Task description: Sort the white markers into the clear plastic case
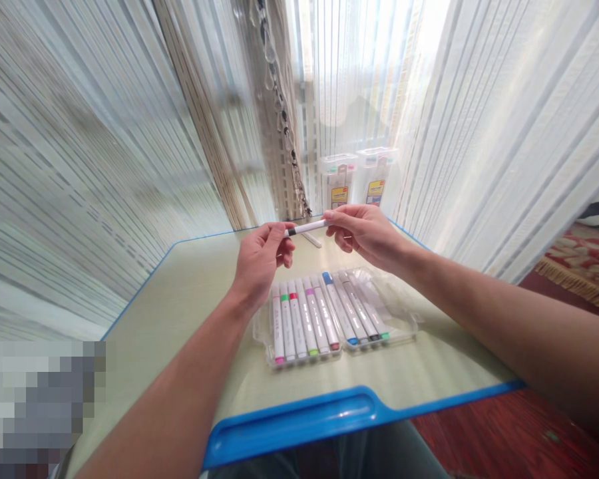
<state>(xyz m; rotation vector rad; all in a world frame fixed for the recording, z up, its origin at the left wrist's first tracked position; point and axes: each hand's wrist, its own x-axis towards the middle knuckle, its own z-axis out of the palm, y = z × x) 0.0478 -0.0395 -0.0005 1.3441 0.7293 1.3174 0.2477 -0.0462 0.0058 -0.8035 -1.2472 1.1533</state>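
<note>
A white marker (309, 228) with a dark band is held level above the far half of the table. My left hand (264, 256) pinches its dark-banded end, and my right hand (362, 229) grips the other end between thumb and fingers. Nearer to me lies an opened clear plastic case (399, 326). Several white markers (307, 319) with coloured ends rest side by side in its two halves. The right part of the case holds no markers at its far side. Behind the held marker, a thin white strip (310, 238) lies on the table.
The pale green table (180, 306) has a blue rim and a blue front groove (294, 422). Two clear marker boxes (357, 176) with yellow labels stand at the back. String curtains (130, 120) and a bead strand (279, 106) hang close around the far edge.
</note>
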